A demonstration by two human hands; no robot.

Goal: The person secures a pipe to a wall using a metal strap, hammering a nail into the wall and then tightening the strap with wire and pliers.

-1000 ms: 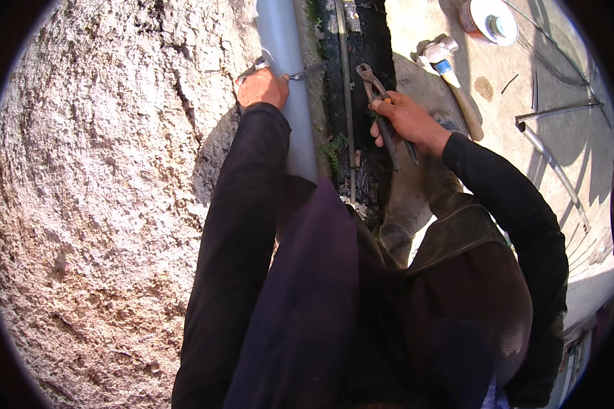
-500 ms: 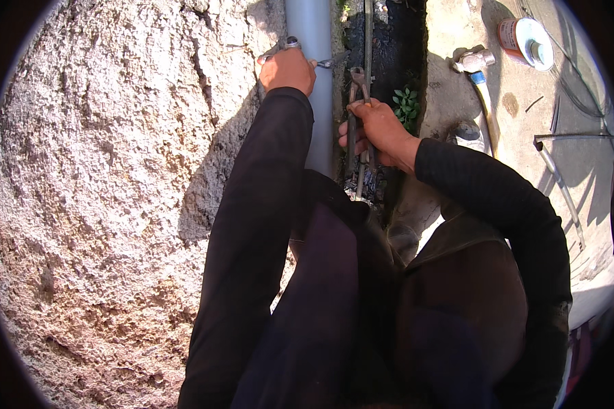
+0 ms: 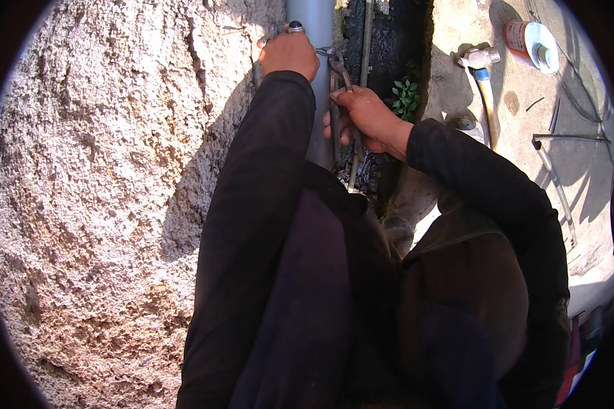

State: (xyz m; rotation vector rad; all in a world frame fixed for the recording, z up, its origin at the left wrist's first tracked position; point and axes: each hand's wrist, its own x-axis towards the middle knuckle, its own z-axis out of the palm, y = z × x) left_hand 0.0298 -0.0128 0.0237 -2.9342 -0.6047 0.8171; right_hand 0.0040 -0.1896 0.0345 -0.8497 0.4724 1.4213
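Note:
My left hand [image 3: 290,56] is closed against the left side of a grey pipe [image 3: 312,13], its fingers curled under so that what they grip is hidden. A ring with a dark stone shows at its far edge. A short loop of thin wire [image 3: 325,51] lies across the pipe, just right of that hand. My right hand [image 3: 368,119] is closed round the long handles of a pair of metal pincers [image 3: 341,75]. Their jaws point away from me and sit at the wire, by the pipe's right edge. Whether the jaws bite the wire I cannot tell.
A rough stone wall [image 3: 109,170] fills the left side. Right of the pipe runs a dark wet gutter [image 3: 399,41] with a thin rod [image 3: 368,41] and a small green plant [image 3: 406,99]. On the concrete lie a hammer [image 3: 483,75], a can [image 3: 535,46] and a metal bar [image 3: 556,180].
My right hand has moved left and away from me, bringing the pincers' jaws from over the gutter to the wire at the pipe. My left hand has shifted slightly away from me.

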